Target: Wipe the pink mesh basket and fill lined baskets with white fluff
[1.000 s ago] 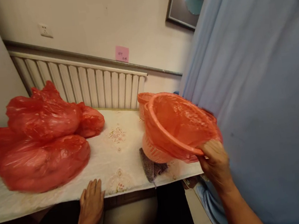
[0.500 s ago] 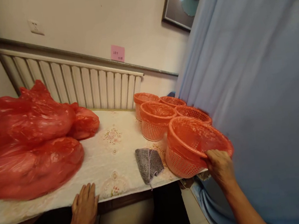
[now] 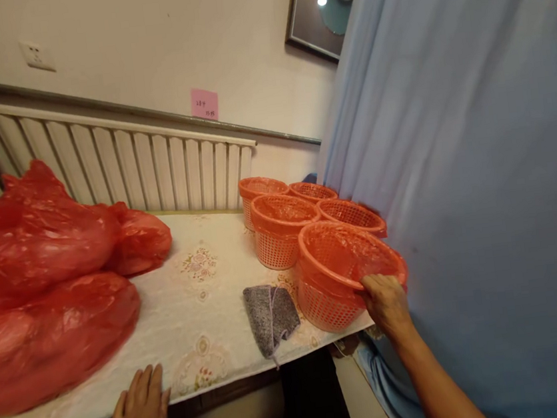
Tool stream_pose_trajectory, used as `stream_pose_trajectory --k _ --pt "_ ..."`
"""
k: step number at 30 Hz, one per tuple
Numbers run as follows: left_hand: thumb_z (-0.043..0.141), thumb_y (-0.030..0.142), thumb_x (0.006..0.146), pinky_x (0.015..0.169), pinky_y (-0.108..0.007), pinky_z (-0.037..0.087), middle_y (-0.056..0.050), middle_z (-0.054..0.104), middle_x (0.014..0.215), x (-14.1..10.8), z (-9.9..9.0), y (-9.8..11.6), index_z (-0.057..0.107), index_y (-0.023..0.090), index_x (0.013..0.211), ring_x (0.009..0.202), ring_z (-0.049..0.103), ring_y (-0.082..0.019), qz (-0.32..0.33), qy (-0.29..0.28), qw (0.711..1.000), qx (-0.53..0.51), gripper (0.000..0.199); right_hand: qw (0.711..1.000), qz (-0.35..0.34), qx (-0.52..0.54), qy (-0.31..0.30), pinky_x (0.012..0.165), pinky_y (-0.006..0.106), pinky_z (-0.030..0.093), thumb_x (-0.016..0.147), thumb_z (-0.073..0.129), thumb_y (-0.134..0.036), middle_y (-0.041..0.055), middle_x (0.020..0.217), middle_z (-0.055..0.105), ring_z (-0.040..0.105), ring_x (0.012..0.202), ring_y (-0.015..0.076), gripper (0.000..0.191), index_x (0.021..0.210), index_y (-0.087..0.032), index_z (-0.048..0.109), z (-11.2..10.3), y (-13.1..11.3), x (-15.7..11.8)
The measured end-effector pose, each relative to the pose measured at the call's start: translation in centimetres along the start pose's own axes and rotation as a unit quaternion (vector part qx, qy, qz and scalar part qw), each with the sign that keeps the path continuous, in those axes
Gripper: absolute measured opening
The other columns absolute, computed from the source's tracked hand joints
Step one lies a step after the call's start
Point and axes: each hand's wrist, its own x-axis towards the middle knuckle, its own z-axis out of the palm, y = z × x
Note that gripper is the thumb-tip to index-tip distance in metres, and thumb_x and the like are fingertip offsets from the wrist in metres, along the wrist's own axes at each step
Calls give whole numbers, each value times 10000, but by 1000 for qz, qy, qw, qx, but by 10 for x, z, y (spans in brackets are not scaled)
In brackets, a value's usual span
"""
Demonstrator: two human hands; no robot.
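My right hand [image 3: 387, 302] has its fingers wrapped over the near rim of an orange plastic basket [image 3: 327, 304] with perforated sides. A thin red plastic bag [image 3: 364, 253] lines that basket and is folded over its rim. My left hand [image 3: 139, 409] lies flat at the front edge of the table, fingers stretched out, holding nothing. Between the hands, close to the gripped basket, a folded grey cloth [image 3: 271, 317] rests on the tablecloth [image 3: 222, 336].
Several more orange baskets, including a lined one [image 3: 279, 242], stand behind the gripped basket. Big filled red plastic bags [image 3: 59, 314] are heaped on the left. A radiator [image 3: 153, 169] runs behind the table, and a blue curtain [image 3: 481, 179] hangs on the right.
The view has turned, so most things sit further left. The gripped basket's right rim has come closer to the other baskets, along with my right hand. My left hand stays flat.
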Motion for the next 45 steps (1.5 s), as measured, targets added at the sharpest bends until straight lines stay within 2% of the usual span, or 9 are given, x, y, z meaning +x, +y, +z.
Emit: stream_pose_trajectory --k 6,11,15,20,24,27,33,38,45 --pt "263 326 924 1147 -486 226 -204 478 1442 -1 3 -1 514 53 1341 1423 301 -306 10 3 1000 -16 558 1000 3 -7 -19 682 297 285 876 549 -172 31 683 573 470 687 178 167 709 -176 566 -2 0 -1" --pt "253 323 939 1147 -491 230 -205 494 1418 -2 4 -1 518 47 1328 1398 334 -316 4 7 1000 -19 546 995 -26 80 54 859 362 409 917 563 -319 87 988 645 554 940 230 272 1132 -154 588 -9 -8 -8" --pt "271 305 948 1152 -487 232 -188 509 1405 -4 -4 1 511 65 1334 1377 372 -306 3 -12 999 -35 514 978 2 152 144 923 412 455 922 564 -305 102 1090 637 572 1022 234 313 1206 -174 562 -21 -39 -9" --pt "327 263 926 1137 -478 291 -162 536 1375 -1 -17 7 543 112 1292 1346 427 -291 -58 -57 994 -78 451 955 -14 253 155 908 396 498 912 559 -204 87 1072 654 609 1015 217 282 1194 -193 570 -23 -91 -6" --pt "380 307 903 1030 -441 438 -178 594 1245 26 -51 28 499 77 1314 1195 557 -281 -99 -75 967 -221 487 925 -10 357 128 822 359 531 905 554 -187 72 1023 660 632 931 201 271 1174 -207 584 -17 -135 5" --pt "443 337 899 874 -342 518 -61 621 1013 59 -97 56 311 145 1461 915 638 -183 -118 -35 928 -351 608 895 16 435 94 770 342 525 894 556 -201 49 918 636 613 833 188 351 1244 -197 561 -10 -175 18" --pt "532 222 835 640 -241 438 68 481 724 116 -161 89 49 215 1536 596 518 -118 -87 0 915 -393 852 847 71 527 2 678 235 457 818 493 -129 -49 715 489 509 644 122 718 1497 -193 270 28 -251 51" --pt "526 75 762 559 -223 349 66 499 642 144 -143 74 -50 138 1536 544 510 -124 -125 -100 932 -325 967 840 147 502 -147 607 209 388 717 446 -29 -61 627 458 486 583 132 905 1543 -137 92 79 -275 72" --pt "524 57 740 584 -225 349 46 537 645 144 -120 57 -48 107 1535 563 520 -127 -108 -150 938 -294 981 849 161 468 -183 573 211 343 700 435 -4 -59 588 452 478 565 139 903 1540 -111 122 103 -277 66"
